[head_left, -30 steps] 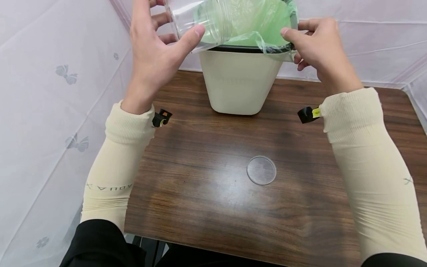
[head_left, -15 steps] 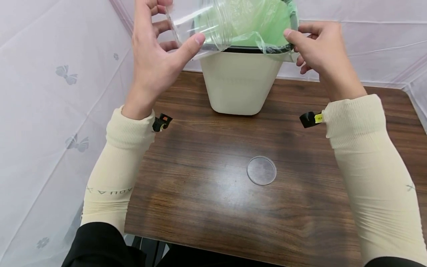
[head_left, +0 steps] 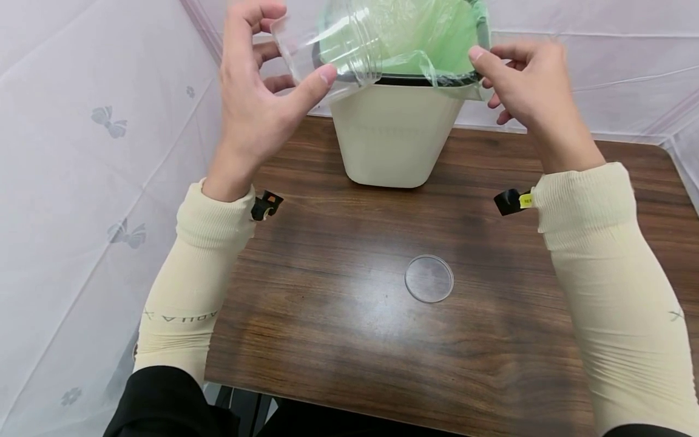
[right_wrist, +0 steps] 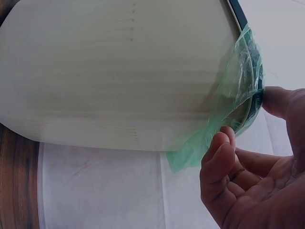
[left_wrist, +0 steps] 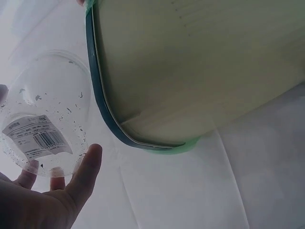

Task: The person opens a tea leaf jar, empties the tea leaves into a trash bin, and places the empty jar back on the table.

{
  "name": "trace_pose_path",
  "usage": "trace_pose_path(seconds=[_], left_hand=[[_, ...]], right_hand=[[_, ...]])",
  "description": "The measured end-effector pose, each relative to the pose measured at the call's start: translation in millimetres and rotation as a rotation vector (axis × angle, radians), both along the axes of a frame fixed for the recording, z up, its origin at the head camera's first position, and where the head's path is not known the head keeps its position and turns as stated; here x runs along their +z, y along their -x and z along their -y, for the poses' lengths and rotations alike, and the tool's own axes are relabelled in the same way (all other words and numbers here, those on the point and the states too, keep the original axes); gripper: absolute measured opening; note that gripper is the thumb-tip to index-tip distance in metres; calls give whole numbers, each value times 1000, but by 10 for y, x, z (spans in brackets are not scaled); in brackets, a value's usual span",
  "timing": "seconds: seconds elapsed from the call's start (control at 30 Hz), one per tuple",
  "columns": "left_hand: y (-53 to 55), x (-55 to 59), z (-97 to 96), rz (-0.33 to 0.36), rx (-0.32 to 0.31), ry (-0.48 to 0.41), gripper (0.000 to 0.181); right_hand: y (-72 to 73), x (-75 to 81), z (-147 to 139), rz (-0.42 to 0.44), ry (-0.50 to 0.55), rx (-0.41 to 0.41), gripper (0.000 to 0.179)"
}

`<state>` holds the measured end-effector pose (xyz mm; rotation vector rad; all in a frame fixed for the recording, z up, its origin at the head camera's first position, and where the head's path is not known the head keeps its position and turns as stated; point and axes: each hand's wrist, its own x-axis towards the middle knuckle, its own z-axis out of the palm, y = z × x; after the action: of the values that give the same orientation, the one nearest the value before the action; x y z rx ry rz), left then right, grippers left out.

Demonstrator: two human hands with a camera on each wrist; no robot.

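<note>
My left hand [head_left: 262,103] grips a clear plastic jar [head_left: 327,48], fingers behind it and thumb in front. The jar lies tilted on its side, its threaded mouth toward the bin opening. In the left wrist view the jar [left_wrist: 52,105] bears a white barcode label [left_wrist: 38,138] and dark specks. A beige trash bin [head_left: 395,133] with a black rim stands upright, lined with a green plastic bag [head_left: 437,36]. At the bin's right rim, my right hand [head_left: 530,85] pinches the edge, thumb on the rim and fingers curled below by the bag's overhang [right_wrist: 190,150].
A round clear lid [head_left: 429,278] lies flat on the brown wooden table [head_left: 327,315], between the forearms. White patterned sheeting [head_left: 109,182] hangs at the left and behind the bin. The table's front edge runs close to the person.
Both hands have shifted slightly down in the head view, toward the person. The jar has come a little lower with the left hand, and the bin and lid have stayed put.
</note>
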<state>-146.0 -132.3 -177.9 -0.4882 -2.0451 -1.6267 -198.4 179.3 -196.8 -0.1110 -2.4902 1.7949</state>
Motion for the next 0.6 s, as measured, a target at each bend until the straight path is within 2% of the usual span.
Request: trace_pose_path(seconds=[0.2,0.37,0.6], left_hand=[[-53,-18,5,5,11,46,64],[-77,-44,13,13,-9,76,67],[-81,-93,22,13,-41,61,69]], right_hand=[[-21,-10,-15,-9,9,7,53],[-39,-11,-28,1,31,7,53],[-65,-16,-56,-3,81,7,55]])
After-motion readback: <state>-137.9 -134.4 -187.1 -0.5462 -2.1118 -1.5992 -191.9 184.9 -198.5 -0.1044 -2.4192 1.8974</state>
